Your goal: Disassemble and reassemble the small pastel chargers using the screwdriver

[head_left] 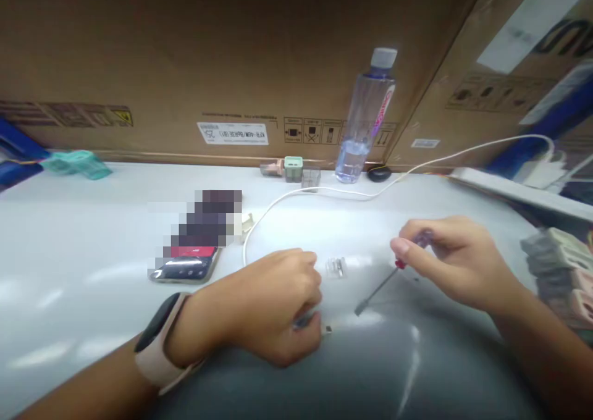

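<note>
**Right hand:** here's the right hand (456, 262), raised above the bench, thumb and fingers pinched shut on the handle of a small screwdriver (380, 288); red collar showing, steel shaft slanting down and left, tip pointing toward the other hand

**Left hand:** left hand (273, 302) resting low, knuckles up, fingers curled down over something small (302, 322); it's mostly hidden, so can't tell if that's gripped; a dark band (157, 340) sits on the wrist

**Between the hands:** small clear plastic piece (336, 267) on the white table (78, 235), just right of the left hand

**Left of the hands:** a phone (183, 270) lying flat, partly blurred out

**Far side:** white cable (296, 191) curving along the table; water bottle (364, 123) standing upright; cardboard boxes (139, 55) behind

**Near right:** a stack of plastic parts (558, 278) at the table's edge
</note>
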The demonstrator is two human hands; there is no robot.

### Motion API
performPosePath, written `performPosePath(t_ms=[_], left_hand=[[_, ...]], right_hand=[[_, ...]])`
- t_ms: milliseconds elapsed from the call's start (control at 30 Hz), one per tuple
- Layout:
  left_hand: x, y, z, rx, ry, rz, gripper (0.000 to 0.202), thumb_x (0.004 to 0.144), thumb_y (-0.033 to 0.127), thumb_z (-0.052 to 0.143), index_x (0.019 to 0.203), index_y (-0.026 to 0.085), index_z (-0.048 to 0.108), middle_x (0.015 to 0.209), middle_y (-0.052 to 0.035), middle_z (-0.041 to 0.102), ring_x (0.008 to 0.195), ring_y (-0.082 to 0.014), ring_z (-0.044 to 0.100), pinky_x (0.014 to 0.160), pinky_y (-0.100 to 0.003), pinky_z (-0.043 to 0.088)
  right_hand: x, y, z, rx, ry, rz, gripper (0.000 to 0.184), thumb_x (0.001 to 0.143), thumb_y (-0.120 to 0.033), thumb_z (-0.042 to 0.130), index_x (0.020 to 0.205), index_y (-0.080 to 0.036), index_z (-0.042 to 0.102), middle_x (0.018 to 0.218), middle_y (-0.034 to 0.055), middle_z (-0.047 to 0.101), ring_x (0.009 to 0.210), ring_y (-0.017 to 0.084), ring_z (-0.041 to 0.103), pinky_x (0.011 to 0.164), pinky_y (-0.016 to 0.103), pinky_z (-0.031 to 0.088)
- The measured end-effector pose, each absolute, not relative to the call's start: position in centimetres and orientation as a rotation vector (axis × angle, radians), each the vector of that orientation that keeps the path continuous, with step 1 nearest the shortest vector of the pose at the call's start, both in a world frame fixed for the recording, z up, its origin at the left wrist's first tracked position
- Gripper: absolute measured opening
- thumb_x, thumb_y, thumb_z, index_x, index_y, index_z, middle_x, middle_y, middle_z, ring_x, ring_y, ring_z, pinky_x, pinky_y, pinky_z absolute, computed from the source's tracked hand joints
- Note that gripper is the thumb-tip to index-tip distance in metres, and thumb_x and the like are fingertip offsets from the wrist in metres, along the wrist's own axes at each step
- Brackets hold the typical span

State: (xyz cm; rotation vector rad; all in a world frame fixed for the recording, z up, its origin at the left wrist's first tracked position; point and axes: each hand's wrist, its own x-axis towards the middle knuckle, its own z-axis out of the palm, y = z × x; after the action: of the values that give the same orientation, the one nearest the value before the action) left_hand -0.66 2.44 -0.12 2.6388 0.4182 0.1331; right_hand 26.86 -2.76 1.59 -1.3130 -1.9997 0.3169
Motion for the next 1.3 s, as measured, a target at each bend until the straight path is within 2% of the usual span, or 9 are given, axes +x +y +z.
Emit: performPosePath(t_ms=[167, 300, 400, 500, 700, 900, 1133, 1300], left_hand=[[-0.4, 2.8, -0.6, 2.761, 0.615, 0.190, 0.022, 0.089, 0.017, 0.060, 0.070, 0.021, 0.051, 0.075, -0.0022, 0.060, 0.071, -0.0199, 0.053, 0.069, -0.035, 0.040], [-0.1, 2.8, -1.0, 2.737, 0.833, 0.279, 0.016, 0.095, 0.034, 0.066, 0.091, 0.019, 0.059, 0.092, -0.0058, 0.065, 0.080, -0.0234, 0.058, 0.072, -0.036, 0.043], [0.1, 2.7, -1.4, 2.702, 0.876, 0.303, 0.031, 0.096, 0.042, 0.070, 0.112, 0.016, 0.064, 0.107, -0.0103, 0.068, 0.093, -0.0288, 0.063, 0.083, -0.041, 0.049], [0.5, 2.8, -1.7, 2.677, 0.840, 0.320, 0.033, 0.101, 0.040, 0.068, 0.125, 0.018, 0.067, 0.116, -0.0113, 0.069, 0.107, -0.0315, 0.064, 0.096, -0.046, 0.050], [0.6, 3.0, -2.0, 2.553, 0.731, 0.327, 0.024, 0.104, 0.031, 0.067, 0.125, 0.020, 0.071, 0.118, -0.0092, 0.069, 0.113, -0.0280, 0.064, 0.103, -0.042, 0.050], [0.6, 3.0, -1.8, 2.531, 0.727, 0.313, 0.025, 0.105, 0.031, 0.068, 0.128, 0.021, 0.072, 0.118, -0.0090, 0.070, 0.114, -0.0277, 0.064, 0.104, -0.042, 0.050], [0.6, 2.9, -1.7, 2.501, 0.719, 0.321, 0.025, 0.105, 0.030, 0.066, 0.128, 0.021, 0.071, 0.118, -0.0088, 0.070, 0.114, -0.0277, 0.063, 0.104, -0.043, 0.048], [0.5, 2.9, -1.8, 2.453, 0.738, 0.353, 0.027, 0.103, 0.029, 0.068, 0.129, 0.021, 0.066, 0.119, -0.0079, 0.070, 0.114, -0.0268, 0.064, 0.104, -0.042, 0.048]], right_hand=[[26.8, -2.8, 1.8, -1.310, -1.952, 0.331, 0.033, 0.097, -0.024, 0.067, 0.064, -0.024, 0.067, 0.053, -0.0045, 0.065, 0.045, 0.010, 0.057, 0.048, 0.024, 0.042], [26.7, -2.9, 1.6, -1.320, -1.905, 0.309, 0.032, 0.096, -0.024, 0.068, 0.064, -0.024, 0.067, 0.052, -0.0053, 0.064, 0.046, 0.009, 0.056, 0.048, 0.024, 0.040], [26.6, -2.9, 1.3, -1.332, -1.863, 0.300, 0.033, 0.096, -0.025, 0.070, 0.064, -0.024, 0.068, 0.051, -0.0051, 0.061, 0.044, 0.010, 0.053, 0.047, 0.025, 0.038], [26.4, -2.8, 1.0, -1.352, -1.819, 0.304, 0.033, 0.097, -0.028, 0.070, 0.065, -0.025, 0.069, 0.048, -0.0051, 0.057, 0.043, 0.011, 0.050, 0.046, 0.028, 0.036], [26.2, -2.2, 0.1, -1.375, -1.736, 0.345, 0.032, 0.098, -0.035, 0.071, 0.068, -0.025, 0.070, 0.048, -0.0055, 0.056, 0.042, 0.011, 0.047, 0.045, 0.028, 0.035], [26.0, -2.0, -0.7, -1.366, -1.640, 0.403, 0.041, 0.101, -0.050, 0.070, 0.070, -0.023, 0.071, 0.054, -0.0029, 0.061, 0.052, 0.013, 0.058, 0.055, 0.027, 0.046], [25.6, -2.0, -0.5, -1.405, -1.622, 0.431, 0.043, 0.100, -0.056, 0.071, 0.071, -0.023, 0.072, 0.049, -0.0037, 0.057, 0.045, 0.012, 0.050, 0.048, 0.028, 0.039], [25.6, -1.9, -0.6, -1.405, -1.589, 0.428, 0.046, 0.099, -0.057, 0.071, 0.069, -0.023, 0.071, 0.052, -0.0026, 0.060, 0.048, 0.013, 0.053, 0.050, 0.028, 0.042]])
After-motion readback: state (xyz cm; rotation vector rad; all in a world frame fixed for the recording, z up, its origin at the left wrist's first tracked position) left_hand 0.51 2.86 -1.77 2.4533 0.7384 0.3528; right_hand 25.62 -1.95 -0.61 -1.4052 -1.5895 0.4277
